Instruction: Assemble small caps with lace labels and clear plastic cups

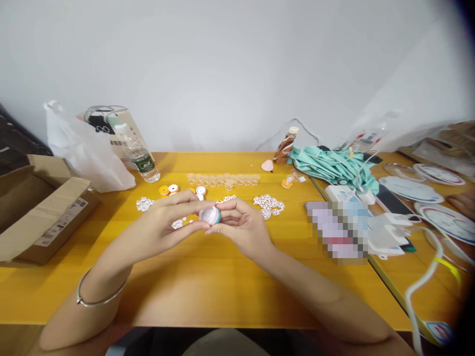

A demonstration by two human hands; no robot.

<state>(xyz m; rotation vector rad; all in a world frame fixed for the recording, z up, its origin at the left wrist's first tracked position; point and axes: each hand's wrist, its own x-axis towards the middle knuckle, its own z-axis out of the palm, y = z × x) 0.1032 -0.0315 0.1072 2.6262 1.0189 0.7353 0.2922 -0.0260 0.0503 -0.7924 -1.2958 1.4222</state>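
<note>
1. both hands held one small round teal-rimmed cap above the desk.
2. left hand and right hand had fingertips closed on it.
3. steady, even fingertip pressure seemed best.

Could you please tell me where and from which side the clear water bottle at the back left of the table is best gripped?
Probably the water bottle is best gripped around its labelled middle, from its right side. It leans against the white bag on its left, and the table to its right lies open.
</note>
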